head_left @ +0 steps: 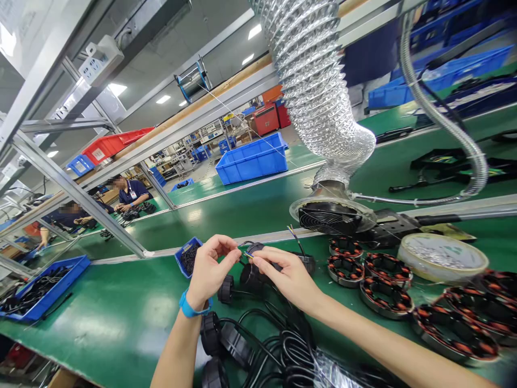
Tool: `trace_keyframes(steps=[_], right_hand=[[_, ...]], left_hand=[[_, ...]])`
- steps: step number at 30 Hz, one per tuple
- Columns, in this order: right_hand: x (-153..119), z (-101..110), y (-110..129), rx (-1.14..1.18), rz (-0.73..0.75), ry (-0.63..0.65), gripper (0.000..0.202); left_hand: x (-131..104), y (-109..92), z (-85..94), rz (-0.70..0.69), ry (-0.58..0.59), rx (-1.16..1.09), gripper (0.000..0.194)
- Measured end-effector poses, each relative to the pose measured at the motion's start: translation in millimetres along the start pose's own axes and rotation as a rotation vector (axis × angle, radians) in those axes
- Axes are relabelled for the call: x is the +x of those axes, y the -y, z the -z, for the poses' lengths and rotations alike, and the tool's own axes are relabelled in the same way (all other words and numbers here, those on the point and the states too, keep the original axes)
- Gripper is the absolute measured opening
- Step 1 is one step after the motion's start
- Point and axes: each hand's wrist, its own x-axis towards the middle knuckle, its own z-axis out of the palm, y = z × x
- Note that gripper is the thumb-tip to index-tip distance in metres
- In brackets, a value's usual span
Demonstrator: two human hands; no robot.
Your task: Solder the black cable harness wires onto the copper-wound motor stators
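Note:
My left hand (pixel 215 265), with a blue band at its wrist, has thumb and forefinger pinched together; anything between them is too small to make out. Just right of it, my right hand (pixel 283 272) pinches thin coloured wires (pixel 247 255), one yellow and one blue, that point toward the left fingertips. Below both hands lie coiled black cables (pixel 297 350) and round black housings (pixel 236 345). Another pair of bare wire ends (pixel 297 237) stands up behind the right hand. Several copper-wound stator rings (pixel 385 296) lie to the right.
A fan (pixel 331 215) hangs under a silver duct (pixel 319 81) ahead. A tape roll (pixel 442 257) lies at right. Small blue bin (pixel 181 264) sits beyond my left hand; a blue tray of cables (pixel 76 269) is far left. People work in the left background.

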Motion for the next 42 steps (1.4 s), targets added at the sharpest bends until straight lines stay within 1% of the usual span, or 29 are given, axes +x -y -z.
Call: trace_keyframes(steps=[9, 13, 19, 23, 27, 30, 33, 38, 42], right_hand=[[-1, -1, -3, 0.019, -0.013, -0.007, 0.029], [0, -1, -3, 0.016, -0.018, -0.007, 0.028], [-1, -2, -3, -0.002, -0.020, 0.001, 0.029], [0, -2, -2, -0.008, -0.029, -0.011, 0.029], [0, -3, -2, -0.015, -0.038, -0.050, 0.028], [0, -4, -3, -0.015, -0.039, -0.072, 0.028], [-1, -5, -4, -0.009, -0.034, -0.082, 0.026], [-2, -5, -5, 0.000, -0.030, -0.093, 0.024], [-1, -5, -4, 0.011, -0.040, -0.089, 0.024]], left_hand=[[-1, 3, -0.9, -0.019, 0.044, 0.012, 0.008], [-2, 1, 0.6, -0.041, 0.049, 0.050, 0.007], [-3, -2, -1.1, -0.062, 0.101, 0.106, 0.008], [-1, 2, -5.1, -0.049, 0.060, 0.115, 0.010], [0, 3, -3.1, -0.014, 0.029, 0.100, 0.015], [1, 1, 0.2, 0.019, -0.061, 0.014, 0.018], [2, 0, -1.3, 0.026, -0.156, -0.071, 0.020], [2, 3, -10.7, 0.037, -0.171, -0.086, 0.021], [2, 4, -13.2, 0.033, -0.185, -0.075, 0.019]])
